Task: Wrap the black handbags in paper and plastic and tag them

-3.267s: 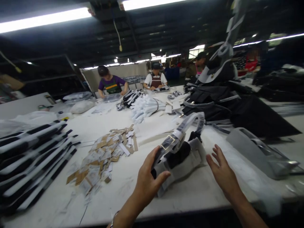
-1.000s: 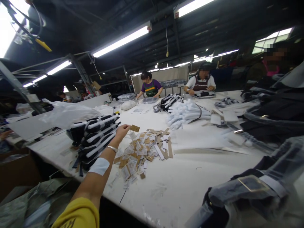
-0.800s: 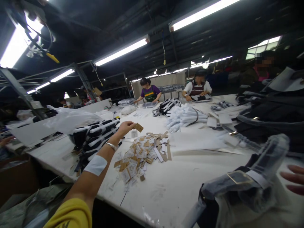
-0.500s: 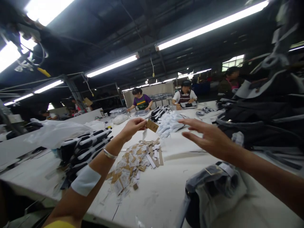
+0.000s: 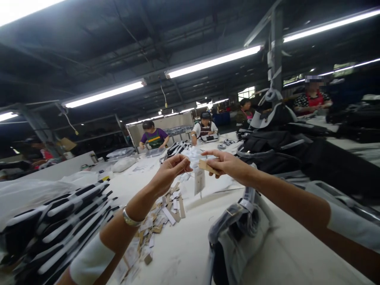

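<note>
The left hand (image 5: 170,172) and right hand (image 5: 227,166) are bare. Towards half past seven, a broad silver-coloured bangle (image 5: 130,218) rings the left wrist. Farther out that way, a white forearm patch (image 5: 92,259) has softly rounded edges. Near four o'clock, a whitish patch (image 5: 353,225) covers the right forearm.

We see a factory workshop: tube lights (image 5: 213,62) under a dark roof (image 5: 133,39), aproned workers (image 5: 153,140) at a broad table (image 5: 175,259), heaped black goods (image 5: 323,156).

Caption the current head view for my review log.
Right hand holds a tan tag, left hand pinched beside it, above a worktable bearing a tag pile.
</note>
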Motion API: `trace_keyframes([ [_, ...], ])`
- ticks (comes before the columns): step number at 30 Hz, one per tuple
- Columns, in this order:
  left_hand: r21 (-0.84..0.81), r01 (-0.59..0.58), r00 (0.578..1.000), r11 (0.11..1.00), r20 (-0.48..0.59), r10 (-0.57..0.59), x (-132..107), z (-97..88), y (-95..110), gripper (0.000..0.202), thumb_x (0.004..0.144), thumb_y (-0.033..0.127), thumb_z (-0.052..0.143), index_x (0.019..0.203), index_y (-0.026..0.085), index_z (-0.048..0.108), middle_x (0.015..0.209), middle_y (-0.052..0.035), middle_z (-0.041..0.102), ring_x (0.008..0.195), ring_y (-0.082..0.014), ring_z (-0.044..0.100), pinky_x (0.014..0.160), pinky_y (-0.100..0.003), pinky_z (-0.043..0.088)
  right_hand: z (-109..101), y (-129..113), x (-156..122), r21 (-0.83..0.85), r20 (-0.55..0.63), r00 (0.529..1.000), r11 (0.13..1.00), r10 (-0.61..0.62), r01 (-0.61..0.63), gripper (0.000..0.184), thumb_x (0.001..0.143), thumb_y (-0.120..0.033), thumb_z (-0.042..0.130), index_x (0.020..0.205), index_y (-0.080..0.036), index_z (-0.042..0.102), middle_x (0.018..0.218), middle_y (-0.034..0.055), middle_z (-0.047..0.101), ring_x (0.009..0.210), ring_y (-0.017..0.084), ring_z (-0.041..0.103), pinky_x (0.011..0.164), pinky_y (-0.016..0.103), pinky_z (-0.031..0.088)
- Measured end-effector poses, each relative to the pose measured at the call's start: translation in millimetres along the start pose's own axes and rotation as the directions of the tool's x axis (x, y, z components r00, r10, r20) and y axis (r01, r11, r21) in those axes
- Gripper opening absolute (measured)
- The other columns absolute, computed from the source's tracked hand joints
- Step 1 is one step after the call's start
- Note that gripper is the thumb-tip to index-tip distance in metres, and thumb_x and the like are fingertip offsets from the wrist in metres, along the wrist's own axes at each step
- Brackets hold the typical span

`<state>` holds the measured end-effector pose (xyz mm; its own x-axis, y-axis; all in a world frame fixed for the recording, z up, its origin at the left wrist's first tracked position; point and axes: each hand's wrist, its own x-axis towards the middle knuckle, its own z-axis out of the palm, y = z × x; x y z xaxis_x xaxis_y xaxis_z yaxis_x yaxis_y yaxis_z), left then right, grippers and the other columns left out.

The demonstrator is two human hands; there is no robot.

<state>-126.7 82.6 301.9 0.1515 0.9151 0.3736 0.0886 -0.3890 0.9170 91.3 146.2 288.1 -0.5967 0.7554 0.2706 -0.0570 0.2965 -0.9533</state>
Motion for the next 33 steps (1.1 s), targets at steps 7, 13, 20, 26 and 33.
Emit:
trace_keyframes([
  [7,-0.221,0.021,0.999,0.975,0.054,-0.009,8,20.8,3,0.025,0.089,0.04,0.067,0.086,0.018,0.056,0.058,0.0096,0.029,0.048,-0.0045,0.029,0.051,-0.014,0.035,-22,2,-3,-0.238,-0.099,0.955,0.938,-0.281,0.252,0.044,0.086,-0.045,0.065,0.12,-0.018,0.063,0.074,0.0008,0.068,0.061,0.013,0.059,0.051,0.02,0.045],
  [13,-0.207,0.076,0.993,0.975,0.107,-0.055,14,17.6,1,0.025,0.087,0.038,0.07,0.083,0.016,0.058,0.053,0.0111,0.024,0.045,-0.0039,0.014,0.041,-0.015,0.017,-34,-3,-8,-0.215,-0.133,0.958,0.951,-0.256,0.224,0.043,0.086,-0.05,0.063,0.109,-0.015,0.068,0.066,0.0,0.063,0.049,0.01,0.051,0.042,0.02,0.037],
  [20,-0.159,0.143,0.982,0.977,0.145,-0.12,18,13.2,-1,0.028,0.085,0.038,0.073,0.079,0.014,0.059,0.055,0.0097,0.028,0.046,-0.0023,0.015,0.042,-0.015,0.012,-40,3,-14,0.029,-0.123,0.989,0.996,-0.081,0.085,0.05,0.078,-0.053,0.073,0.107,-0.013,0.069,0.063,-0.0024,0.056,0.046,0.006,0.042,0.041,0.019,0.032],
  [26,-0.186,0.123,0.987,0.975,0.126,-0.1,21,14.2,4,0.027,0.084,0.033,0.075,0.077,0.012,0.06,0.055,0.0089,0.031,0.047,-0.0016,0.017,0.042,-0.013,0.012,-42,10,-26,0.273,0.031,0.999,0.961,0.037,-0.044,0.055,0.079,-0.045,0.077,0.123,-0.016,0.062,0.068,-0.0038,0.054,0.05,0.004,0.039,0.044,0.018,0.03],
  [33,-0.363,0.057,0.996,0.93,0.085,-0.027,22,32.9,24,0.027,0.087,0.035,0.07,0.075,0.016,0.055,0.057,0.0103,0.019,0.047,-0.0053,0.007,0.038,-0.013,0.013,-23,37,-36,0.207,0.052,0.997,0.976,0.053,-0.062,0.07,0.079,-0.051,0.076,0.135,-0.017,0.054,0.072,-0.0011,0.063,0.059,0.01,0.056,0.056,0.022,0.044],
])
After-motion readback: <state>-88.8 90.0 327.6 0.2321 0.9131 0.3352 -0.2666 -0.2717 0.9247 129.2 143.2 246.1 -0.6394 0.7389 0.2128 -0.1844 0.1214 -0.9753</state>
